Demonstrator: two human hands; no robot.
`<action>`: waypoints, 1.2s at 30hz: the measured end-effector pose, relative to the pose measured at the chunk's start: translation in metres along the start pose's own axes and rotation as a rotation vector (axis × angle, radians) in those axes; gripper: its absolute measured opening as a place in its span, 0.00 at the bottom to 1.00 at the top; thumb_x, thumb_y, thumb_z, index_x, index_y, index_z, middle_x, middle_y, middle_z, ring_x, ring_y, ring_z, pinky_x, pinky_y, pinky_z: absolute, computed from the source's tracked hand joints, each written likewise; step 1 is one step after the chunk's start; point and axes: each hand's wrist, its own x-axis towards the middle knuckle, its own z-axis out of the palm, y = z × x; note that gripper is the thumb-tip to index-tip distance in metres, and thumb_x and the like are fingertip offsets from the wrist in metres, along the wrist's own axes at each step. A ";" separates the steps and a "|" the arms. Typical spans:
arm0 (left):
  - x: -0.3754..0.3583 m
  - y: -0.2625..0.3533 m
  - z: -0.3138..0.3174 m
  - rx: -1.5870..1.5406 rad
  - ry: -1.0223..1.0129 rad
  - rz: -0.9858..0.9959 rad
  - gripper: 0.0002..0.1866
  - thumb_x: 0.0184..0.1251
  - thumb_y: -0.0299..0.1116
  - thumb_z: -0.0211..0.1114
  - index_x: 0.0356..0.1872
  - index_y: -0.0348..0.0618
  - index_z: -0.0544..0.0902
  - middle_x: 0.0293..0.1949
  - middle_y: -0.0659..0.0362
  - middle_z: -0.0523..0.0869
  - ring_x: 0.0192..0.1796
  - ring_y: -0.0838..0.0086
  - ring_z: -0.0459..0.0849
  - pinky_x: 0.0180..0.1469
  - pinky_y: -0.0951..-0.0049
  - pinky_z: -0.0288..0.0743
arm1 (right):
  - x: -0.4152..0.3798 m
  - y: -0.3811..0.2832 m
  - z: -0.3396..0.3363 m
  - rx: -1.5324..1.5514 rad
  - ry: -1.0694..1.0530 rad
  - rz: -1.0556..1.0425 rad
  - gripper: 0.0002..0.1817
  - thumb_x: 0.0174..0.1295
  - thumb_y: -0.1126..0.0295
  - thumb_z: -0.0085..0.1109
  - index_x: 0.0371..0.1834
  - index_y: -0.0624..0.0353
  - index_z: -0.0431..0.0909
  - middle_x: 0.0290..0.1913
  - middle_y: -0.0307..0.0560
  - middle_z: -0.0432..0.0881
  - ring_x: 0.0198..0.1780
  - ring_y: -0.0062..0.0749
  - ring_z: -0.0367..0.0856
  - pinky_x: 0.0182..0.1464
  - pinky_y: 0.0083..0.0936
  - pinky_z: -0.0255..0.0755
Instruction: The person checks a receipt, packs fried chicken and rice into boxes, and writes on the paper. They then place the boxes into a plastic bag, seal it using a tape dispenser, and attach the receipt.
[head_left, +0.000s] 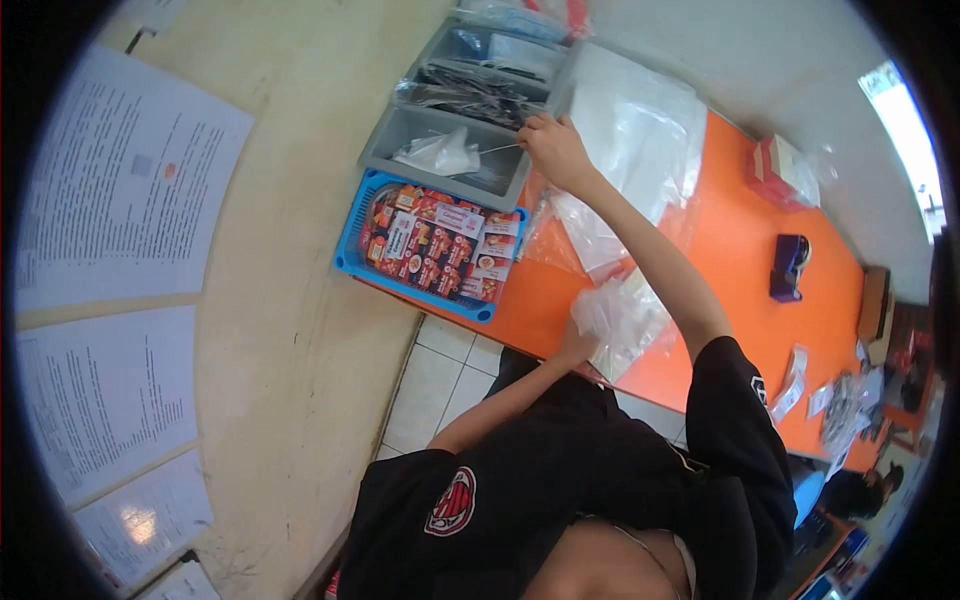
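Observation:
My right hand point(556, 150) reaches over the right rim of a grey divided bin point(375, 150). Its fingers pinch one end of a thin white strip point(502, 148), which extends into the front compartment. Beside the strip in that compartment is a crumpled white plastic packet point(440, 152). Near the front edge of the orange table, my left hand point(578, 343) grips a clear plastic bag point(622, 325); the bag hides part of its fingers. Whatever is inside the bag cannot be made out clearly.
A blue basket point(345, 240) of printed cards point(440, 245) stands before the bin. Dark packets point(470, 92) fill the middle compartment. Large clear plastic sheets point(640, 120) cover the orange table point(735, 240), with a tape dispenser point(790, 268) farther right. Another person point(862, 492) is at lower right.

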 end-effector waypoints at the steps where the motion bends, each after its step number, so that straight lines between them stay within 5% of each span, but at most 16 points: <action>1: 0.013 0.026 -0.006 0.587 0.082 0.263 0.20 0.58 0.33 0.56 0.53 0.41 0.71 0.47 0.53 0.77 0.49 0.65 0.76 0.53 0.68 0.69 | -0.012 0.001 -0.017 0.189 0.044 0.023 0.07 0.51 0.78 0.52 0.30 0.58 0.81 0.34 0.40 0.78 0.43 0.33 0.75 0.40 0.30 0.67; 2: 0.021 0.040 -0.010 1.159 0.155 0.538 0.25 0.52 0.31 0.57 0.56 0.41 0.69 0.47 0.51 0.77 0.51 0.63 0.75 0.54 0.64 0.67 | -0.028 0.001 -0.040 0.184 0.039 0.062 0.07 0.51 0.78 0.52 0.30 0.58 0.81 0.34 0.40 0.78 0.43 0.33 0.75 0.40 0.30 0.67; 4: 0.011 -0.007 -0.013 0.880 -0.170 -0.077 0.24 0.52 0.29 0.58 0.53 0.39 0.71 0.44 0.52 0.80 0.47 0.64 0.78 0.48 0.64 0.71 | -0.077 -0.005 -0.097 0.747 0.188 0.244 0.07 0.54 0.76 0.55 0.34 0.63 0.80 0.33 0.42 0.76 0.38 0.33 0.75 0.40 0.24 0.68; 6: 0.035 0.054 -0.021 0.025 -0.077 -0.288 0.24 0.49 0.28 0.61 0.51 0.38 0.73 0.41 0.52 0.81 0.40 0.64 0.81 0.42 0.65 0.74 | -0.152 -0.013 -0.143 0.934 0.143 0.448 0.06 0.54 0.75 0.57 0.34 0.61 0.81 0.31 0.42 0.78 0.32 0.24 0.75 0.34 0.21 0.68; 10: 0.065 0.078 -0.020 0.132 -0.119 -0.402 0.23 0.46 0.26 0.63 0.49 0.37 0.74 0.39 0.51 0.82 0.37 0.63 0.81 0.39 0.66 0.75 | -0.290 -0.048 -0.147 1.182 -0.240 0.867 0.05 0.48 0.74 0.62 0.27 0.64 0.82 0.19 0.36 0.76 0.25 0.17 0.74 0.29 0.15 0.68; 12: 0.067 0.083 -0.018 0.140 -0.166 -0.400 0.23 0.46 0.26 0.63 0.49 0.37 0.74 0.41 0.50 0.81 0.37 0.62 0.81 0.39 0.65 0.74 | -0.312 -0.082 -0.114 1.397 -0.320 1.358 0.09 0.52 0.68 0.62 0.28 0.63 0.82 0.16 0.33 0.71 0.17 0.15 0.66 0.19 0.13 0.59; 14: 0.061 0.104 -0.010 0.474 -0.236 -0.227 0.19 0.48 0.26 0.62 0.46 0.40 0.77 0.44 0.52 0.78 0.45 0.60 0.77 0.46 0.63 0.70 | -0.312 -0.111 -0.069 1.940 0.020 1.570 0.09 0.57 0.66 0.55 0.35 0.60 0.77 0.23 0.32 0.69 0.19 0.13 0.64 0.21 0.09 0.58; 16: 0.047 0.141 0.001 0.761 -0.213 -0.030 0.18 0.47 0.25 0.62 0.44 0.42 0.79 0.47 0.52 0.74 0.49 0.58 0.72 0.49 0.62 0.67 | -0.310 -0.134 -0.016 2.498 0.608 1.399 0.11 0.61 0.61 0.52 0.42 0.55 0.72 0.31 0.33 0.73 0.31 0.19 0.71 0.32 0.19 0.68; 17: 0.040 0.151 0.004 1.033 -0.167 0.183 0.16 0.47 0.25 0.62 0.42 0.44 0.80 0.49 0.52 0.70 0.53 0.57 0.68 0.52 0.61 0.64 | -0.289 -0.139 -0.038 2.492 0.899 1.395 0.13 0.63 0.60 0.49 0.45 0.54 0.70 0.39 0.36 0.76 0.39 0.24 0.74 0.41 0.25 0.71; 18: 0.034 0.148 0.005 1.041 -0.186 0.182 0.16 0.47 0.25 0.62 0.42 0.44 0.80 0.49 0.52 0.70 0.53 0.57 0.68 0.52 0.61 0.64 | -0.285 -0.143 -0.036 2.491 0.950 1.478 0.13 0.64 0.60 0.48 0.46 0.54 0.70 0.41 0.36 0.76 0.41 0.25 0.74 0.43 0.26 0.71; 23: 0.006 0.110 0.010 0.275 0.135 -0.003 0.12 0.50 0.24 0.60 0.38 0.42 0.82 0.55 0.51 0.61 0.59 0.57 0.61 0.58 0.58 0.59 | -0.293 -0.165 -0.016 2.548 1.084 1.474 0.13 0.65 0.63 0.45 0.49 0.53 0.69 0.47 0.39 0.75 0.48 0.28 0.73 0.51 0.30 0.68; 27: -0.005 0.123 0.003 0.327 0.146 -0.107 0.10 0.53 0.26 0.58 0.38 0.41 0.82 0.58 0.52 0.60 0.62 0.57 0.60 0.61 0.60 0.59 | -0.301 -0.182 -0.001 2.495 0.924 1.649 0.15 0.63 0.66 0.47 0.52 0.54 0.68 0.48 0.40 0.74 0.49 0.29 0.73 0.52 0.31 0.67; 29: 0.005 0.161 0.010 0.644 0.140 0.019 0.10 0.57 0.29 0.57 0.38 0.39 0.81 0.58 0.50 0.64 0.63 0.59 0.62 0.60 0.63 0.62 | -0.294 -0.183 -0.017 2.510 0.922 1.638 0.15 0.62 0.67 0.47 0.53 0.54 0.68 0.49 0.40 0.74 0.49 0.29 0.72 0.52 0.30 0.67; 32: 0.000 0.152 -0.005 0.610 0.053 0.084 0.11 0.58 0.31 0.56 0.38 0.38 0.80 0.56 0.49 0.67 0.61 0.59 0.64 0.59 0.64 0.64 | -0.279 -0.179 -0.043 2.370 0.861 1.819 0.15 0.60 0.67 0.51 0.51 0.55 0.70 0.47 0.42 0.74 0.48 0.29 0.73 0.49 0.27 0.68; 35: -0.006 0.132 -0.024 0.556 -0.087 0.210 0.12 0.59 0.32 0.56 0.38 0.36 0.80 0.53 0.48 0.73 0.59 0.61 0.68 0.57 0.65 0.67 | -0.298 -0.181 -0.025 2.034 0.688 1.645 0.09 0.62 0.67 0.52 0.41 0.59 0.72 0.36 0.43 0.78 0.37 0.27 0.76 0.39 0.26 0.71; 36: -0.018 0.103 -0.033 0.559 -0.087 0.207 0.12 0.59 0.32 0.56 0.38 0.36 0.80 0.53 0.48 0.73 0.59 0.61 0.68 0.57 0.65 0.67 | -0.300 -0.173 -0.032 1.505 0.527 1.473 0.10 0.59 0.67 0.55 0.39 0.61 0.74 0.36 0.44 0.79 0.36 0.28 0.77 0.37 0.27 0.71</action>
